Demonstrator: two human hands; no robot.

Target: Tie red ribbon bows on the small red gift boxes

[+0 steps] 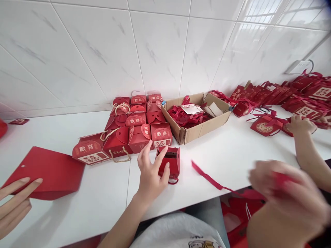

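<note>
My left hand (150, 174) reaches over the white counter (103, 196), with its thumb and forefinger pinching a small open red gift box (171, 161). That box stands just in front of a cluster of finished red boxes (134, 129) with rope handles. My right hand (287, 194) is near the counter's front edge at the right and is blurred by motion. Its fingers curl around something red, and a red ribbon (207, 176) trails from it across the counter toward the small box.
A cardboard carton (199, 129) of red ribbons and tags sits behind the small box. Flat red boxes with ribbons (289, 94) are heaped at the right along the tiled wall. Another person's hand (300, 124) works there. A third hand (15, 203) touches a flat red card (49, 172).
</note>
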